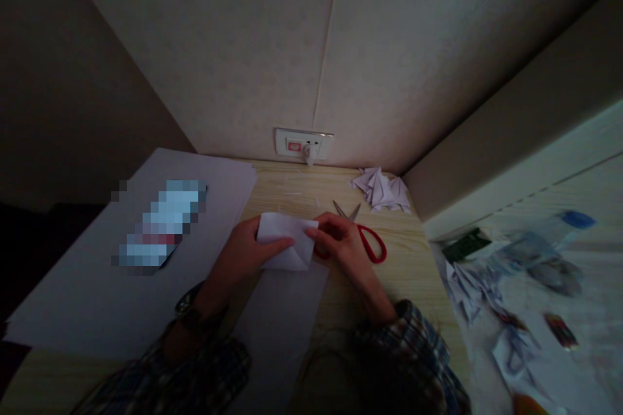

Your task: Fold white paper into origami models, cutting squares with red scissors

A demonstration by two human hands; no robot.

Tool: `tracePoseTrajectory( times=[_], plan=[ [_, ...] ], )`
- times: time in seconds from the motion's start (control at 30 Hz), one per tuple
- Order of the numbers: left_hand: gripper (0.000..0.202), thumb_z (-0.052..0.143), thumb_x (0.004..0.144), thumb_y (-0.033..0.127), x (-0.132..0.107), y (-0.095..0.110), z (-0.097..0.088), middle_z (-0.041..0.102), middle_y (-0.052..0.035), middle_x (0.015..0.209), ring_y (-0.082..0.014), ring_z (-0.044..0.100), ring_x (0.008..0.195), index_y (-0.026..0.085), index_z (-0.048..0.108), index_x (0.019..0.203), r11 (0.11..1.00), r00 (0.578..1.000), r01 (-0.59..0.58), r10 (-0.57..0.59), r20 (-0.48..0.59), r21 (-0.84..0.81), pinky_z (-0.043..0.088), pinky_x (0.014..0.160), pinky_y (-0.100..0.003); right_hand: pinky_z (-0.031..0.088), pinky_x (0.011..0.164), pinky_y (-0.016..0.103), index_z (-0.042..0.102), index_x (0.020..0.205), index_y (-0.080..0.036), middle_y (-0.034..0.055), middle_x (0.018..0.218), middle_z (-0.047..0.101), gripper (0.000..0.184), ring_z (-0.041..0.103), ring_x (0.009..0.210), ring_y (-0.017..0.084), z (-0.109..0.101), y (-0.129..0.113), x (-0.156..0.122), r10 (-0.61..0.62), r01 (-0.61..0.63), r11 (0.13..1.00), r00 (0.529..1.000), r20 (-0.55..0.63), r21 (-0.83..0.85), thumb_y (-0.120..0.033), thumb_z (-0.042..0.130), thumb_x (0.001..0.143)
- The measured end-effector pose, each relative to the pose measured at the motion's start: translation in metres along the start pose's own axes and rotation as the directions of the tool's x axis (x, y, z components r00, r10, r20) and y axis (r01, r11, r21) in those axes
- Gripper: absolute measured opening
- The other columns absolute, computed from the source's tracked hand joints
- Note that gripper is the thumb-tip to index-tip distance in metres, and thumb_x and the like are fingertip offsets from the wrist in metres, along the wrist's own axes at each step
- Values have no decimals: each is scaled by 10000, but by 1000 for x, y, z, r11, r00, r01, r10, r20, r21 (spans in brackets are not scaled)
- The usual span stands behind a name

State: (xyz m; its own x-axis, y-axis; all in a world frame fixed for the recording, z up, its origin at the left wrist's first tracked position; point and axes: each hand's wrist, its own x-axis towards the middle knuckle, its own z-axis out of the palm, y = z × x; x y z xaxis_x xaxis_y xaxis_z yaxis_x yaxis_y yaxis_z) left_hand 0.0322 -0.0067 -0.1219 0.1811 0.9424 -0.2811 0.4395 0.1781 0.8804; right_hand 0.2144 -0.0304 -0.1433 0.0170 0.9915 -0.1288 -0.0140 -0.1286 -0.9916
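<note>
A small folded white paper (287, 240) is held between both hands over the wooden desk (413, 253). My left hand (246, 249) grips its left side, with a finger pressed across the fold. My right hand (338, 240) pinches its right edge. Red-handled scissors (370, 241) lie on the desk just right of my right hand, blades pointing to the wall. A flat white sheet (287, 311) lies under my hands.
A stack of large white sheets (87, 285) covers the desk's left side. A pile of folded paper pieces (382, 189) sits at the back right corner. A wall socket (304, 142) is behind. Paper scraps (470, 285) and clutter lie on the surface at right.
</note>
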Motion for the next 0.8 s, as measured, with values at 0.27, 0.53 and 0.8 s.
tracePoseTrajectory(
  times=[0.27,0.53,0.8],
  plan=[
    [264,727,639,370,-1,0,0,775,-62,815,-272,722,754,159,684,792,1000,1000,-22,22,12,10,571,648,-342,366,507,247,622,634,-200,-19,574,568,196,487,530,130,-3,-1,0,-59,55,995,997,-51,-81,-357,688,731],
    [245,720,617,355,-3,3,0,771,-57,791,-266,723,740,161,675,760,1000,1000,2,-2,1,-13,573,636,-329,342,489,245,566,592,-209,-33,541,521,250,452,513,123,-2,0,2,-42,39,998,998,-50,-49,-383,691,719],
    [279,721,623,357,-3,4,1,775,-68,832,-275,728,778,153,682,808,999,1000,8,-9,-28,-35,579,661,-341,291,448,233,516,582,-210,-58,514,477,357,396,465,98,2,1,1,42,-42,999,999,-13,-3,-460,764,637]
  ],
)
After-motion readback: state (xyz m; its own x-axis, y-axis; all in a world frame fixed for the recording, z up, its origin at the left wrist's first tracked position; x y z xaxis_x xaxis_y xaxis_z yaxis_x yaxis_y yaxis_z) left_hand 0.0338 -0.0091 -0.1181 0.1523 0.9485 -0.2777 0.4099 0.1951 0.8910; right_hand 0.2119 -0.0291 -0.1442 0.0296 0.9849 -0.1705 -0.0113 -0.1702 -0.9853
